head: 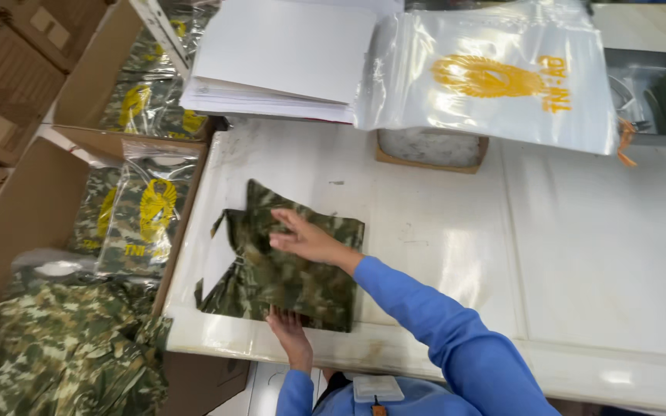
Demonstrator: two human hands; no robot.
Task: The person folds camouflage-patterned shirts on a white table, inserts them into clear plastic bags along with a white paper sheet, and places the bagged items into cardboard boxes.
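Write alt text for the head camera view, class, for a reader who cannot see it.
A person's right hand presses flat on a folded camouflage garment on a white table; the left hand grips its near edge. Cardboard boxes of bagged garments stand left.

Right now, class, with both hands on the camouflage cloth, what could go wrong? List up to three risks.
1. The camouflage garment lies at the white table near edge; it might slide off.
2. Only the left hand pins that edge, and the right hand presses flat, so folds could shift.
3. The plastic bags overhang their box and could slip.

One camouflage garment, two hands, one paper stack, two cardboard boxes.
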